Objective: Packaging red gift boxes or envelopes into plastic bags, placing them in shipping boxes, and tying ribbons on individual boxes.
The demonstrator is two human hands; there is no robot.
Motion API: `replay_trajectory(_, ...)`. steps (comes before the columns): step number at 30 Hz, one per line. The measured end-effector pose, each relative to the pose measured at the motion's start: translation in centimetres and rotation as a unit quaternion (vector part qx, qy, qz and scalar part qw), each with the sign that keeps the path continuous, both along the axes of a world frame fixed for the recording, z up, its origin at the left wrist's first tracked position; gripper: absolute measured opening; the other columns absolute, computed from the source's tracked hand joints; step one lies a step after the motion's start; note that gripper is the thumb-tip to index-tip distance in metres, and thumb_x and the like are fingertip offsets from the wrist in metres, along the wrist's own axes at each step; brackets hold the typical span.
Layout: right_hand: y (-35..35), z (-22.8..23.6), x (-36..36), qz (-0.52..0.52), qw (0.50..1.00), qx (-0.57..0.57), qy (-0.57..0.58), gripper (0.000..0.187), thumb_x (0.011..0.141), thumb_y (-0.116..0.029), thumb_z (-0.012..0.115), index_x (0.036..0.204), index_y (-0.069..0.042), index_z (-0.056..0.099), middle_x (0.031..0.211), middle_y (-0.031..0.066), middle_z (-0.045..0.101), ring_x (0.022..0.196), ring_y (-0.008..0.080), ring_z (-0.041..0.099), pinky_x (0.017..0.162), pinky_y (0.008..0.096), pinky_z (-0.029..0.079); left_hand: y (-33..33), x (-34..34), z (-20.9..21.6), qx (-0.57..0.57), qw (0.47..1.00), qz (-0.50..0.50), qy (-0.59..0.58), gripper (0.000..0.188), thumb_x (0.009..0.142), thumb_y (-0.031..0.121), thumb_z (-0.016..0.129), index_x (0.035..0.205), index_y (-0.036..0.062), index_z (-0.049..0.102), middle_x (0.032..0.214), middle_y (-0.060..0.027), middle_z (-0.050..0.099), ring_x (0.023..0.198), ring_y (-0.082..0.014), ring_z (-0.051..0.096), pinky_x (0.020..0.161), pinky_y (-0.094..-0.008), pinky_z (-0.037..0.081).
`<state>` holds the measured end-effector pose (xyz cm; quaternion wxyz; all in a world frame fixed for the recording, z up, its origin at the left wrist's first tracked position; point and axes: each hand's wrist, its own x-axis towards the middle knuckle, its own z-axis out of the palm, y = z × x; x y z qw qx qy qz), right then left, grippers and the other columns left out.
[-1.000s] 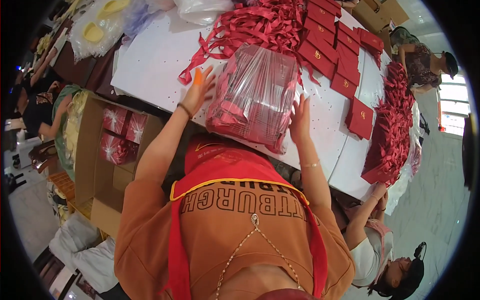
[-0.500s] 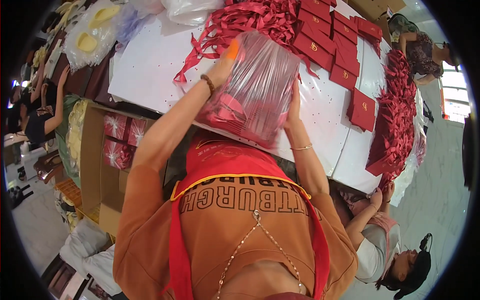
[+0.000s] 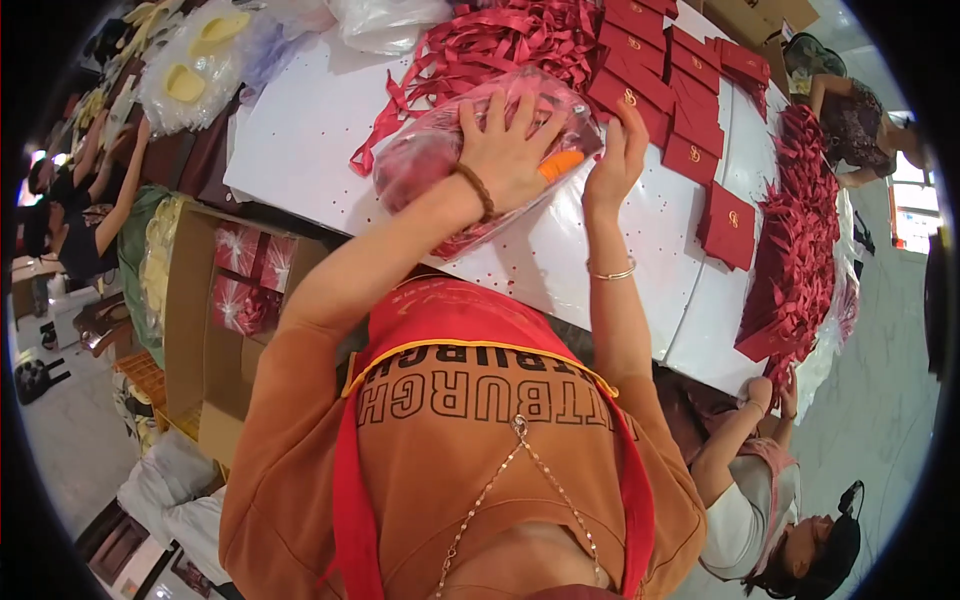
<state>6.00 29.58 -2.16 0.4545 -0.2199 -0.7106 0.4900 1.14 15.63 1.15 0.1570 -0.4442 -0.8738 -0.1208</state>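
A clear plastic bag with red items inside lies tilted across the white table in front of me. My left hand rests on top of it, fingers spread and palm down. An orange finger cover sits on that hand's thumb. At the bag's right end is my right hand, its fingers stretched upward and close to the plastic. Whether it touches the bag I cannot tell. What exactly the red items are is blurred by the shiny film.
Red ribbons heap behind the bag. Red envelope-like pouches lie in rows to the right, beside another ribbon pile. A cardboard box with wrapped red packs stands at left. A person works at right.
The bag has gone from raised between both hands to lying across the table. My left hand has moved from its side onto its top; my right hand has shifted up and right.
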Motion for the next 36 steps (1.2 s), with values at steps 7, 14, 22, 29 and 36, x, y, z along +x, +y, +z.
replay_trajectory(7, 0.5, 2.9, -5.0, 0.194, 0.853, 0.411, -0.254, 0.043, 0.084, -0.042, 0.039, 0.118, -0.017, 0.049, 0.121, 0.0096, 0.047, 0.114, 0.027, 0.041, 0.09, 0.0469, 0.035, -6.1, -2.8, 3.1, -0.172, 0.98, 0.034, -0.09, 0.05, 0.084, 0.046, 0.041, 0.125, 0.0168, 0.04, 0.127, -0.0118, 0.039, 0.111, -0.0301, 0.041, 0.086, -0.0502, 0.035)
replay_trajectory(14, -1.3, 1.4, -5.1, 0.194, 0.788, 0.476, -0.338, 0.05, 0.083, -0.051, 0.036, 0.127, -0.026, 0.039, 0.133, 0.008, 0.035, 0.12, 0.0308, 0.034, 0.089, 0.0481, 0.035, -6.8, -2.0, -0.8, 0.019, 0.999, 0.04, -0.004, 0.05, 0.08, 0.044, 0.049, 0.12, 0.0142, 0.045, 0.122, -0.0134, 0.043, 0.099, -0.0288, 0.045, 0.068, -0.0412, 0.04)
replay_trajectory(22, -1.7, 1.4, -5.1, 0.168, 0.755, 0.513, -0.372, 0.046, 0.086, -0.043, 0.031, 0.129, -0.026, 0.034, 0.136, 0.0067, 0.029, 0.125, 0.0293, 0.026, 0.091, 0.0551, 0.029, -7.0, -2.4, -1.3, 0.007, 0.999, 0.037, -0.016, 0.057, 0.08, 0.046, 0.047, 0.123, 0.0091, 0.041, 0.125, -0.0173, 0.039, 0.102, -0.0306, 0.043, 0.073, -0.043, 0.04)
replay_trajectory(29, -3.9, 2.8, -5.0, 0.277, 0.748, 0.495, -0.344, 0.042, 0.089, -0.033, 0.028, 0.129, -0.023, 0.035, 0.137, 0.0074, 0.027, 0.127, 0.0314, 0.023, 0.094, 0.0654, 0.011, -6.9, -2.3, -1.0, -0.034, 0.998, 0.045, -0.006, 0.065, 0.081, 0.052, 0.04, 0.128, 0.0073, 0.034, 0.131, -0.0203, 0.03, 0.116, -0.0339, 0.034, 0.091, -0.0511, 0.028)
replay_trajectory(36, -2.3, 6.6, -6.5, 0.325, 0.857, 0.177, -0.358, 0.059, 0.086, -0.055, 0.011, 0.131, -0.024, 0.034, 0.135, 0.0055, 0.034, 0.128, 0.0263, 0.023, 0.096, 0.0623, 0.002, -4.2, -4.7, 0.9, -0.04, 0.996, 0.047, -0.056, 0.055, 0.084, 0.047, 0.037, 0.127, 0.012, 0.036, 0.131, -0.0149, 0.034, 0.121, -0.0306, 0.032, 0.093, -0.0514, 0.027)
